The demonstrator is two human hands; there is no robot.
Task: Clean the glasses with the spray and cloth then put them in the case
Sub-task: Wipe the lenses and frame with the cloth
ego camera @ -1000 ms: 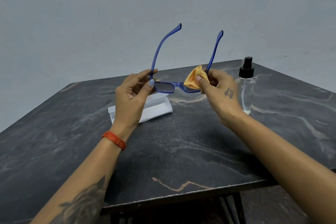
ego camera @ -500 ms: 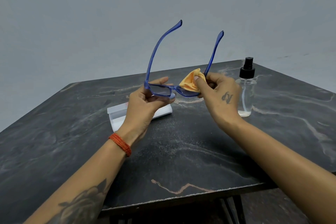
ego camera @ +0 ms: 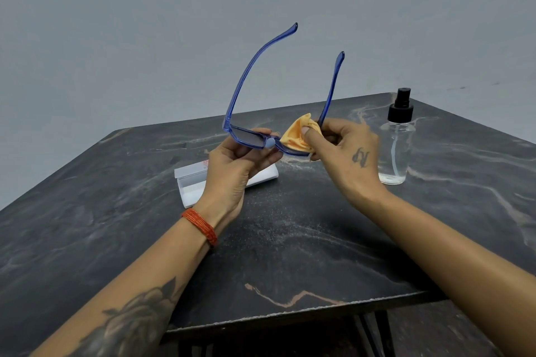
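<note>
The blue plastic-framed glasses (ego camera: 249, 136) are held above the table, temples unfolded and pointing upward. The crumpled orange cleaning cloth (ego camera: 298, 136) is pressed against one lens. The clear spray bottle with black nozzle (ego camera: 396, 148) stands upright at the right. The white rectangular case (ego camera: 191, 185) lies open beneath the glasses.

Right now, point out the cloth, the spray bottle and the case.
cloth (ego camera: 297, 133), head view, on the orange fold pinched by the right hand.
spray bottle (ego camera: 396, 151), head view, on its clear body.
case (ego camera: 191, 187), head view, on its white open tray.
</note>
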